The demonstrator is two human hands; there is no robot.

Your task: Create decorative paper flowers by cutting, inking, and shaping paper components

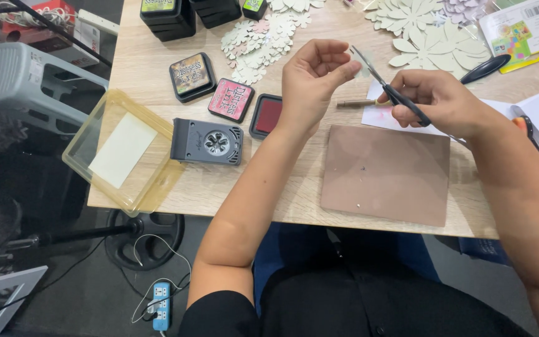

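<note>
Right hand [435,100] has its grip pressed together on the scissors [389,89], blades angled up-left. Left hand [312,75] pinches a small pale paper piece [362,72] at the blade tips, above the brown mat [387,173] on the tabletop [151,68]. Advisable: keep fingertips clear of the blades, turn the paper rather than the scissors.

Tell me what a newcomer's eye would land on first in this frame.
The two hands raised over the middle of the wooden table: the right hand holds black-handled scissors, blades pointing toward the left hand, whose fingertips pinch something too small to make out. Below them lies a brown mat; to the left sit an open red ink pad and a grey flower punch.
</note>
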